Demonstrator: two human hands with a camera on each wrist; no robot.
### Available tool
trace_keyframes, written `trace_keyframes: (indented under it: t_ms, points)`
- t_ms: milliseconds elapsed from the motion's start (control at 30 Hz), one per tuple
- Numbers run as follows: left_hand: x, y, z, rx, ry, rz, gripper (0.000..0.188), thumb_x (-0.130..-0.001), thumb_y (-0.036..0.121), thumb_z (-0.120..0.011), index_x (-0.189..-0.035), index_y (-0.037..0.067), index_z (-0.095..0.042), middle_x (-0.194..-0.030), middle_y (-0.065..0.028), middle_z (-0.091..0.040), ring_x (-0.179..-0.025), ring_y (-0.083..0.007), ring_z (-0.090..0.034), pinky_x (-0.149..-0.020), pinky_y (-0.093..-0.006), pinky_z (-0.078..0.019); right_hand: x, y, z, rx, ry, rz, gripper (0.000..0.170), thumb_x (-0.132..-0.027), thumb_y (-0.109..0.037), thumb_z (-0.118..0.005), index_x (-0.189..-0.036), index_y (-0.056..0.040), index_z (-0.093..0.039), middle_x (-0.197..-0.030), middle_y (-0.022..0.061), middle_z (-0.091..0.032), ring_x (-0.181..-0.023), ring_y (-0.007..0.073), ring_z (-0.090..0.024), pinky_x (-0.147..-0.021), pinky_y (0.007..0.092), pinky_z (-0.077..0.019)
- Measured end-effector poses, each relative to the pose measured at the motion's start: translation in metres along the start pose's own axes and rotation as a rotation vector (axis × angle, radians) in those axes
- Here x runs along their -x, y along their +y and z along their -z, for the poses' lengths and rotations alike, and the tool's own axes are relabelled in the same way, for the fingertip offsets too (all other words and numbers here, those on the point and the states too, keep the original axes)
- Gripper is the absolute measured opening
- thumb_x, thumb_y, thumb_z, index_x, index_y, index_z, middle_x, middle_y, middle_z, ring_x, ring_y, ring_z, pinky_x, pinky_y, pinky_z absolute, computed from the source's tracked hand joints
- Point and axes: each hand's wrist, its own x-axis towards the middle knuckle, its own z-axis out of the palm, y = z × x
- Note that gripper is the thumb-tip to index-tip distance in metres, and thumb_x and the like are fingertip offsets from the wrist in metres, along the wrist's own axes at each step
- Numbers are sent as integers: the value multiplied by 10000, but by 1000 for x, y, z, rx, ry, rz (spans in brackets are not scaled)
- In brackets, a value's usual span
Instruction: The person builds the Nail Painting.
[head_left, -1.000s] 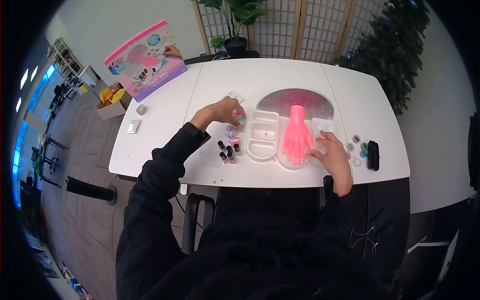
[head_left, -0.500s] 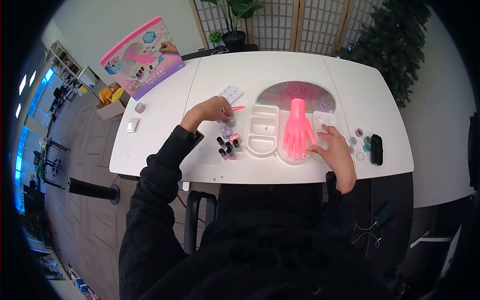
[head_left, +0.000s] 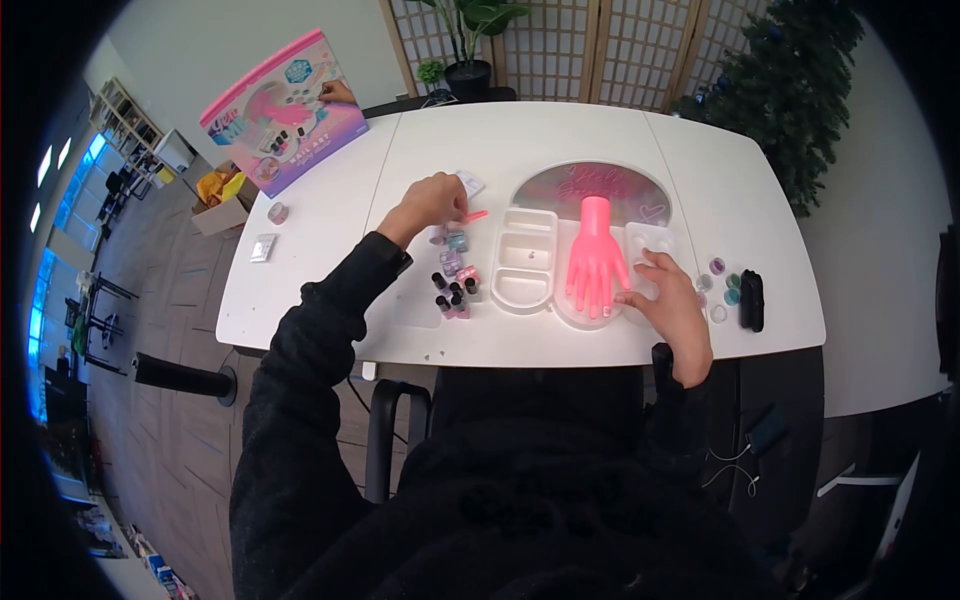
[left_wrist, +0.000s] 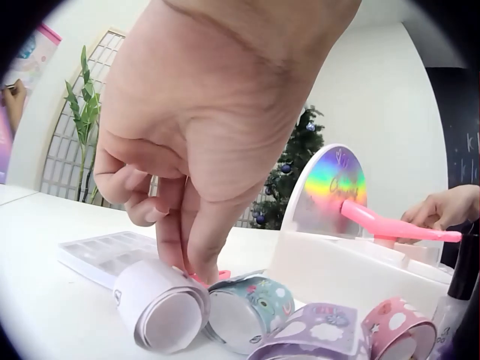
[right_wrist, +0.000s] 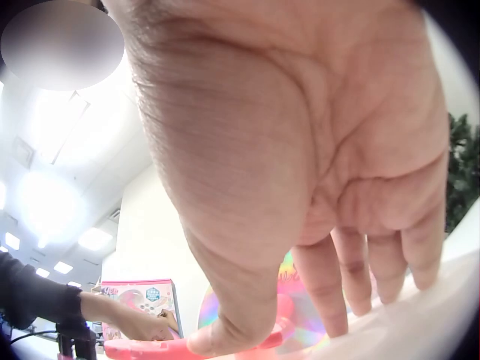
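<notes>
In the head view, my left hand is over a thin pink stick. Thumb and fingertips pinch at it down on the table, as the left wrist view shows; its near part is hidden. Just in front stand rolls of sticker tape: white, teal, purple and pink. My right hand is beside a pink model hand. Its thumb rests on one model finger, while the other fingers reach down, nearly straight, over a white tray.
Several nail polish bottles stand nearest the front edge. A white compartment tray adjoins the model hand's base, with a semicircular mirror behind. Small round pots and a black case lie right; a printed box stands back left.
My left hand has left the teal sticker roll and moved back to the pink stick. The white and teal rolls are now uncovered. My right hand stays at the model hand.
</notes>
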Motion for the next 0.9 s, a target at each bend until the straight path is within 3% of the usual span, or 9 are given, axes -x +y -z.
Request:
trace_keyframes:
  t_ms: [333,400,667,833,867,900]
  points:
    - [-4,6,3,-27,-48,49,165,-730,205,-868,-865,115,-834,-856,-82,-790,-825,-263,-761,-712,-396,-584,0,0,0,5,-4,0,636,-736,-308,-931,-1186,92,-726,-1446,239,-601,-1250,416,-635,-1021,440,-542]
    - [-3,6,1,-52,-59,63,123,-704,194,-845,-795,120,-809,-826,-84,-785,-807,-284,-763,-737,-401,-594,0,-2,2,-10,0,-10,637,-736,-305,-931,-1190,92,-725,-1451,238,-598,-1252,414,-635,-1024,440,-542]
    - [9,14,14,-111,-102,64,205,-760,250,-879,-868,87,-818,-870,-82,-793,-816,-256,-760,-730,-394,-582,2,-5,3,-41,-14,-37,662,-732,-308,-931,-1207,98,-714,-1461,241,-591,-1260,410,-632,-1037,438,-536]
    - [5,-20,20,34,62,119,365,-783,300,-874,-1061,82,-780,-1024,-106,-765,-996,-286,-737,-850,-410,-584,2,-3,2,-18,-7,-10,653,-735,-299,-929,-1205,100,-714,-1458,238,-594,-1258,410,-634,-1037,437,-535]
    - [6,-29,17,-5,104,93,502,-791,305,-875,-1212,71,-735,-1173,-169,-716,-1087,-341,-706,-930,-427,-570,2,-4,2,-20,-10,-8,653,-735,-299,-929,-1205,100,-714,-1458,238,-594,-1258,410,-634,-1037,437,-535]
    - [4,-34,11,-5,103,96,502,-791,305,-875,-1212,71,-735,-1173,-169,-716,-1087,-341,-706,-930,-427,-570,2,-4,2,-20,-6,-9,647,-735,-296,-928,-1200,100,-716,-1456,238,-596,-1255,409,-635,-1034,436,-536]
